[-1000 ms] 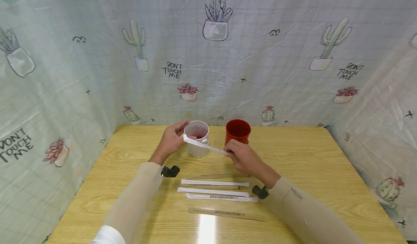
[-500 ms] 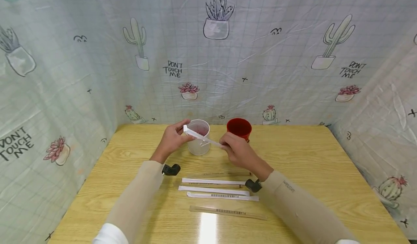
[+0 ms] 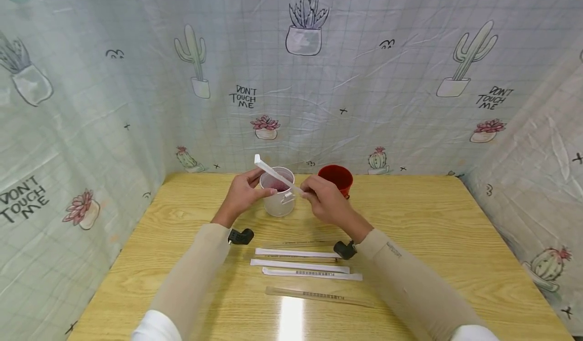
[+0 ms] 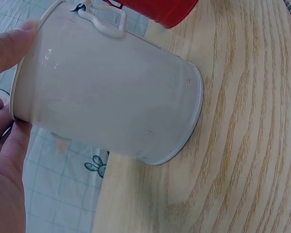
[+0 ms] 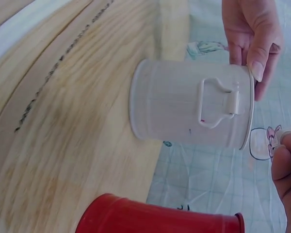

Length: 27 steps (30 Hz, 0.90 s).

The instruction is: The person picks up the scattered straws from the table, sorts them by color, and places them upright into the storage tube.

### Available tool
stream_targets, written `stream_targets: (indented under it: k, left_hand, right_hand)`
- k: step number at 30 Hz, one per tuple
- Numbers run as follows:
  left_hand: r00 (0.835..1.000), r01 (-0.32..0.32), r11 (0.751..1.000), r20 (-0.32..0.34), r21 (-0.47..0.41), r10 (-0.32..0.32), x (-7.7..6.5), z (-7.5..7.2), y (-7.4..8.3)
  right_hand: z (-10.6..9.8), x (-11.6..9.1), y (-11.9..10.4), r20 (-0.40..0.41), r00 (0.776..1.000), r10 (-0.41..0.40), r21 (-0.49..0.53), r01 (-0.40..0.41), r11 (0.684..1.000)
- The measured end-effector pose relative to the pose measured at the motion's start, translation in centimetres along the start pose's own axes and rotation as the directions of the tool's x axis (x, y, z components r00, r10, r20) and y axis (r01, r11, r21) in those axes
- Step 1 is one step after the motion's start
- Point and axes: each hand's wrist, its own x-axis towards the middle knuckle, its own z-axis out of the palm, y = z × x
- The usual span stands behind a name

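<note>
A white metal bucket (image 3: 280,208) with a small side handle stands upright at the back of the table. My left hand (image 3: 243,193) holds its rim, the thumb (image 4: 12,46) on the near side in the left wrist view and the fingers on the far side. My right hand (image 3: 327,199) pinches one end of a white paper-wrapped straw (image 3: 275,173). The straw slants up to the left, crossing over the bucket's mouth in the head view. Something dark pink shows inside the bucket. In the right wrist view, only the straw's pinched end shows at the right edge.
A red bucket (image 3: 334,178) stands right of the white one, partly behind my right hand. Several wrapped straws lie crosswise nearer me, some white (image 3: 300,266), some brown (image 3: 319,296). A printed curtain (image 3: 305,103) hangs behind the table (image 3: 432,240).
My right hand has moved left and slightly up, toward the white bucket. The straw's free end has risen, so it tilts more steeply. My left hand keeps its place at the rim.
</note>
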Motion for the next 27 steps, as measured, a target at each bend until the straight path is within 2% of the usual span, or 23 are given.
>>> stream_targets:
  k: [16, 27]
  left_hand:
    - [1.000, 0.022, 1.000, 0.008, -0.018, -0.022, -0.2, 0.2, 0.3]
    - [1.000, -0.006, 0.999, 0.020, -0.043, 0.007, -0.2, 0.0, 0.1]
  right_hand:
    - [0.8, 3.5, -0.7, 0.013, 0.995, 0.102, 0.042, -0.102, 0.994]
    - [1.9, 5.4, -0.8, -0.059, 0.998, 0.033, 0.058, -0.029, 0.998]
